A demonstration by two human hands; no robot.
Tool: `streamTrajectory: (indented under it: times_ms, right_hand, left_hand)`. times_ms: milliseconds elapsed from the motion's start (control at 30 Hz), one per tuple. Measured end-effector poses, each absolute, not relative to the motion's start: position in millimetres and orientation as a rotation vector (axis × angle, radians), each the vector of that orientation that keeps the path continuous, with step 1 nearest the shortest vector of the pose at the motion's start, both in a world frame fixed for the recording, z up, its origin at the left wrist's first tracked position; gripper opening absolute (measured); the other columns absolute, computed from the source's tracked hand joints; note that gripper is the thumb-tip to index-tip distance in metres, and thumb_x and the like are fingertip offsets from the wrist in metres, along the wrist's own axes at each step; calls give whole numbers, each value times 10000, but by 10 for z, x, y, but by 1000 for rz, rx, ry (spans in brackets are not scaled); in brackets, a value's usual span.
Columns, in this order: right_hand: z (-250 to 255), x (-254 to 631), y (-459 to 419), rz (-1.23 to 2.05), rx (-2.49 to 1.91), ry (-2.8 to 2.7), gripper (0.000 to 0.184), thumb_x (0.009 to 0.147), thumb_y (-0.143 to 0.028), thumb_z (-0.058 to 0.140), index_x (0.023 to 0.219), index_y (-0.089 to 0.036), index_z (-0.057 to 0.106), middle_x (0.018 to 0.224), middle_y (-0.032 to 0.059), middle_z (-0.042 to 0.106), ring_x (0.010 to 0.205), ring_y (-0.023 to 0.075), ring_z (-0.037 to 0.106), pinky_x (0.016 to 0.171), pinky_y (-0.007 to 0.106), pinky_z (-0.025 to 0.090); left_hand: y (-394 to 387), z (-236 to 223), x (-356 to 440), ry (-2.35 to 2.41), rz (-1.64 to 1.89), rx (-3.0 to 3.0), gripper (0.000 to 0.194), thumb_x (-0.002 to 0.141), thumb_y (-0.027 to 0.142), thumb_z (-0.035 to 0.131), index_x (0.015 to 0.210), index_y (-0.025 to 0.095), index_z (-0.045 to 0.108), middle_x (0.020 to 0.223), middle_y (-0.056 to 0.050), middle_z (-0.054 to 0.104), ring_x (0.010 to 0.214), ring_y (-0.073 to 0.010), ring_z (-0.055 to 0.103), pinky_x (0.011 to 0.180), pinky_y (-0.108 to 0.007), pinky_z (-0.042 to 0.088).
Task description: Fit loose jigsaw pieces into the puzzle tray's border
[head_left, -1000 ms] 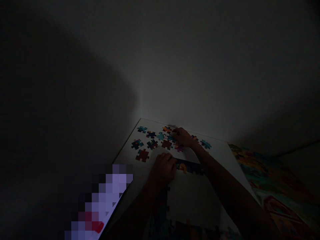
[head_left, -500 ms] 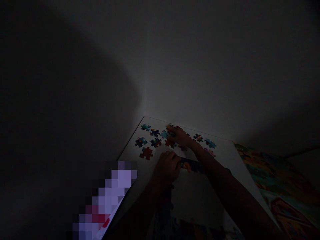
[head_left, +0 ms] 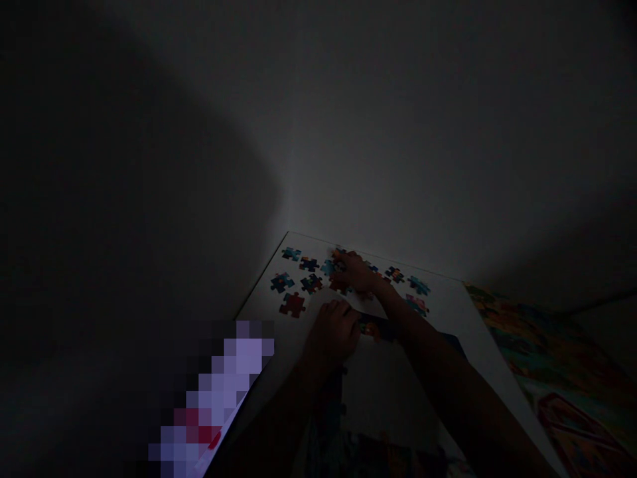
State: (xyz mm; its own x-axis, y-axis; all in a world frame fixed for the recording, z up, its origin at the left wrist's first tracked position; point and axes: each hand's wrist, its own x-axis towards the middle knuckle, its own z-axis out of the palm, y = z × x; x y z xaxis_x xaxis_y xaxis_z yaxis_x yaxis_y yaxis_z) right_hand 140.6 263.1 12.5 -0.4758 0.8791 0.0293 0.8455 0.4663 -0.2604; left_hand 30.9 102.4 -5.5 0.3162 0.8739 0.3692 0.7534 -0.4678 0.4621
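Note:
My right hand [head_left: 354, 271] reaches over the far part of the white table, its thumb and fingers closing around a puzzle piece [head_left: 340, 255]. Several other loose jigsaw pieces lie around it, among them a red piece [head_left: 292, 305] and a blue one [head_left: 419, 285]. Nearer to me, my left hand [head_left: 332, 328] rests with curled fingers at the upper left corner of a joined puzzle border [head_left: 371, 326]. Whatever is under those fingers is hidden. Dim light blurs the details.
The white table top [head_left: 263, 318] meets pale walls [head_left: 378, 166] at its back corner. A colourful printed picture [head_left: 527, 332] lies along the right side. A bright pixelated patch [head_left: 239, 372] glows beyond the left edge.
My right forearm has shifted slightly, showing more of the border's right corner and of a pink piece. The right hand stays among the same pieces; my left hand has barely moved.

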Motion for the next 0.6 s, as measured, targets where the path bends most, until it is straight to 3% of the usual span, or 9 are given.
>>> streamTrajectory:
  times_ms: [133,233,433,600]
  right_hand:
    - [244,1286,2515,253,-1396,-2567,341,815,-197,682,1153,-171,643,1198,149,614,1104,274,576,917,372,452]
    - [331,1191,2415,404,-1177,-2666,234,836,-109,620,1058,-149,682,1117,129,652,1075,234,597,941,346,443]
    - [350,1098,2306,610,-951,-2748,397,839,-222,689,1230,-168,651,1165,127,628,1054,222,597,932,341,461]
    - [267,1093,2331,611,-975,-2781,417,853,-272,683,1252,-157,644,1130,137,621,997,224,594,884,332,471]
  left_hand:
    - [1031,-71,314,1495,885,2392,170,903,159,545,1005,183,679,986,-62,646,966,-238,572,860,-395,466]
    - [1035,-69,318,1497,887,2386,167,902,162,544,987,181,686,953,-64,642,952,-239,572,862,-396,473]
    - [1030,-43,312,1447,919,2334,197,902,149,521,998,171,692,983,-81,650,989,-238,583,931,-419,478]
    - [1036,-49,316,1457,912,2323,208,900,149,516,1003,166,696,1012,-94,655,1011,-250,586,932,-419,487]
